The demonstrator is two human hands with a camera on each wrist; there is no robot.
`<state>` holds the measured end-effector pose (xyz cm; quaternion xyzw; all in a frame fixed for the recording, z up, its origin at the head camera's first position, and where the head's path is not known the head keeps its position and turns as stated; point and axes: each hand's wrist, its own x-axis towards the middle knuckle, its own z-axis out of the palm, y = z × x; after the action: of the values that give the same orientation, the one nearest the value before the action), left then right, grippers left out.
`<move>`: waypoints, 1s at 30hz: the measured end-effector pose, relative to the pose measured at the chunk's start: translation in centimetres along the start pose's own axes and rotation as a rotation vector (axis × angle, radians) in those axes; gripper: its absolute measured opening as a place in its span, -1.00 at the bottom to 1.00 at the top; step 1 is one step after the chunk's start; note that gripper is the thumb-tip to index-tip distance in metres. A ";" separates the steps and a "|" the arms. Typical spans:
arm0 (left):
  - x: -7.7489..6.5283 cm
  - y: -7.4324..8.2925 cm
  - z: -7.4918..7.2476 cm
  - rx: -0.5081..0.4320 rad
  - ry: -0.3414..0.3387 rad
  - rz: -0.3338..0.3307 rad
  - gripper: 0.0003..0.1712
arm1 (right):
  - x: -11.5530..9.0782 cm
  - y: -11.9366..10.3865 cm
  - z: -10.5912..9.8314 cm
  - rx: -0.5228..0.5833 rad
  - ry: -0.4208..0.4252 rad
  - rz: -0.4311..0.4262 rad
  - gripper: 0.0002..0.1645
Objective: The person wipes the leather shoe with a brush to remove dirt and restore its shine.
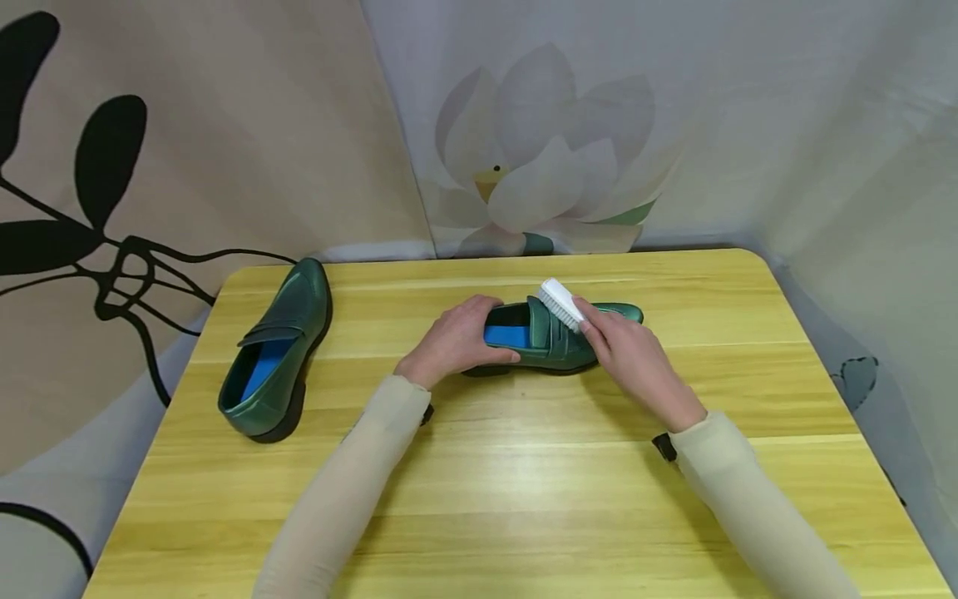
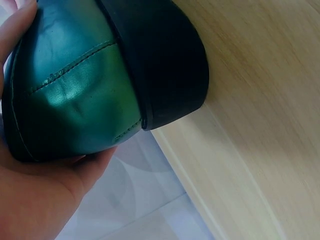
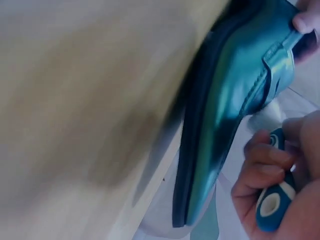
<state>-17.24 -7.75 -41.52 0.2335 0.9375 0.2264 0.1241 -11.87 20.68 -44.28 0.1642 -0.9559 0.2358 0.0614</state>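
A green leather loafer [image 1: 554,356] with a blue insole lies sideways at the middle of the table, its toe to the right. My left hand [image 1: 458,337] grips it round the heel end, thumb on the near side. The left wrist view shows the stitched heel [image 2: 75,100] and its black sole block [image 2: 170,65] close up. In my right hand [image 1: 632,359] is a brush [image 1: 560,303], its white bristled head over the strap across the loafer's upper. Fingers curl round its teal-and-white handle [image 3: 272,207] in the right wrist view.
A matching green loafer [image 1: 298,309] stands at the table's left side, toe pointing to the back. The light wooden table [image 1: 524,516] ends at a patterned fabric backdrop [image 1: 299,125] behind both shoes.
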 end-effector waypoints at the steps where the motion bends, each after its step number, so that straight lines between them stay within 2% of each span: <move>1: 0.0 0.0 0.1 0.000 0.000 0.000 0.09 | 0.3 0.0 0.0 0.001 -0.008 0.013 -0.41; 5: 0.0 0.0 0.2 -0.007 0.000 0.003 0.08 | 0.5 0.0 -0.1 0.008 -0.038 0.039 -0.40; 10: 0.0 0.1 0.1 -0.017 0.000 0.004 0.09 | -1.6 0.2 -0.4 0.049 -0.069 0.040 -0.38; 17: -0.1 -0.1 0.1 -0.009 0.007 0.008 0.08 | -5.3 0.6 -0.6 0.036 -0.052 -0.078 -0.33; 21: -0.2 -0.1 0.0 -0.016 0.014 0.011 0.07 | -6.5 0.9 -0.5 0.015 -0.029 -0.142 -0.27; 25: -0.2 -0.1 0.0 -0.017 0.018 0.008 0.07 | -6.4 1.0 -0.4 -0.009 0.011 -0.143 -0.27; 30: -0.1 0.0 0.1 -0.007 0.009 0.005 0.08 | -4.5 0.7 -0.1 -0.010 0.018 -0.060 -0.33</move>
<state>-17.12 -7.75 -41.58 0.2342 0.9367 0.2309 0.1199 -7.88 22.65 -45.35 0.1902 -0.9511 0.2306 0.0777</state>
